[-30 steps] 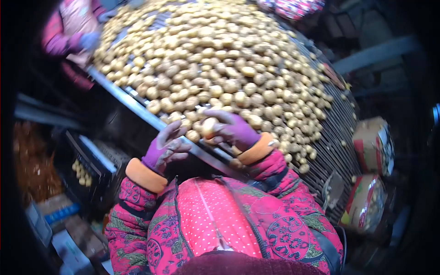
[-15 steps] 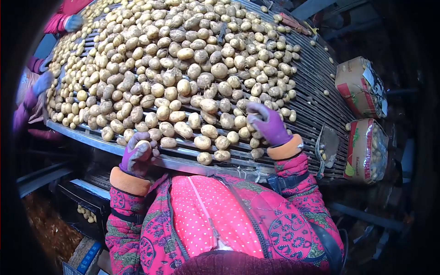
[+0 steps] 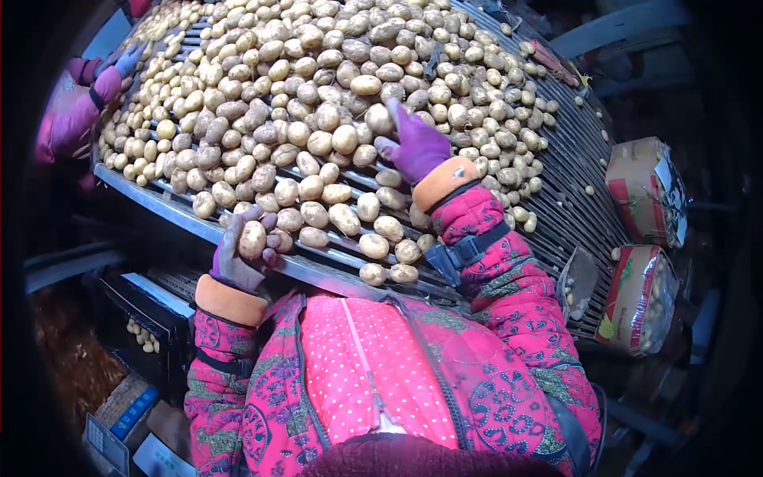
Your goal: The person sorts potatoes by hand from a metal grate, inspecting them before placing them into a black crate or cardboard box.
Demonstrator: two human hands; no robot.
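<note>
In my left hand [image 3: 236,253], a pale, soil-marked potato [image 3: 253,238] is held at the near edge of the sorting machine, the gloved fingers curled around it. My right hand [image 3: 415,147] reaches over the heap, with the forefinger and thumb around a larger potato [image 3: 380,119]; its other fingers are hard to see. Both hands wear purple gloves with greyish fingertips. Around them lie many loose potatoes [image 3: 315,214], some smeared with soil, on parallel metal bars [image 3: 566,168].
At the left edge a co-worker's gloved hand [image 3: 108,82] is beside the potatoes. Two cardboard boxes [image 3: 632,298] stand right of the bars. A metal rail [image 3: 318,274] runs along the near side, and a dark crate [image 3: 131,318] sits low at left.
My right hand has moved left and farther over the heap to the larger potato. My left hand keeps its potato, now turned more into view. The camera view has shifted.
</note>
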